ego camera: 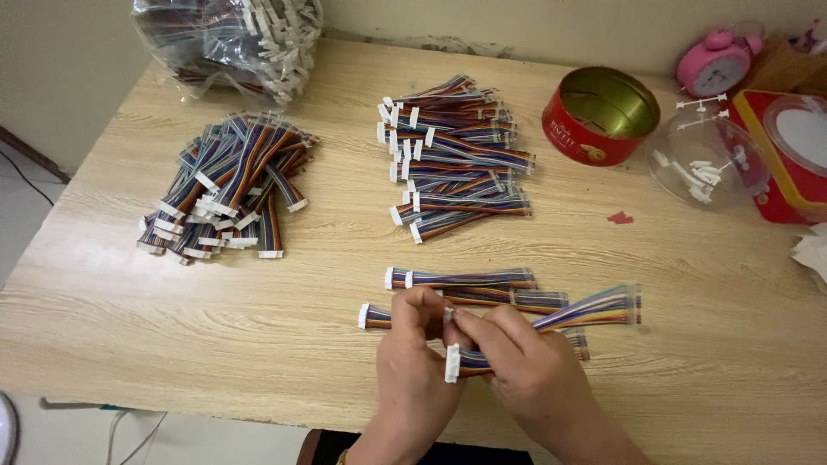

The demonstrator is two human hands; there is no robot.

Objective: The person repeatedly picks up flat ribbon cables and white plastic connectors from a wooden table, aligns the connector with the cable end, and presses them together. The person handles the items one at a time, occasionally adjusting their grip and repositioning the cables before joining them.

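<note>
**Head view: two hands on one rainbow cable, three heaps behind**

Head camera looks down on a pale wooden table (129, 319), and both hands are busy at its near edge. The left hand (412, 362) is curled, its fingers closed around a rainbow ribbon cable (594, 308) near the cable's white connector. The right hand (530, 366) meets it from the other side, thumb and forefinger pinched on the same cable just beside the left fingertips. The cable's loose end fans out to the right, lifted slightly above the table.

Just beyond the hands lie the short loose cables (482, 287) in a small cluster: three can be counted clearly, and how many more sit under the hands cannot be told.

Farther back, count three stocks of the same cables. A tidy stack (457, 159) sits at centre, connectors lined up on its left side. A looser, fanned pile (228, 185) lies well to the left. A clear plastic bag (228, 39) stuffed with more rests at the far left corner.

Over on the right: one open red round tin (600, 116), one clear plastic lid (706, 159) holding small white pins, one red box (788, 155) at the edge, and one pink alarm clock (717, 62) behind.
</note>
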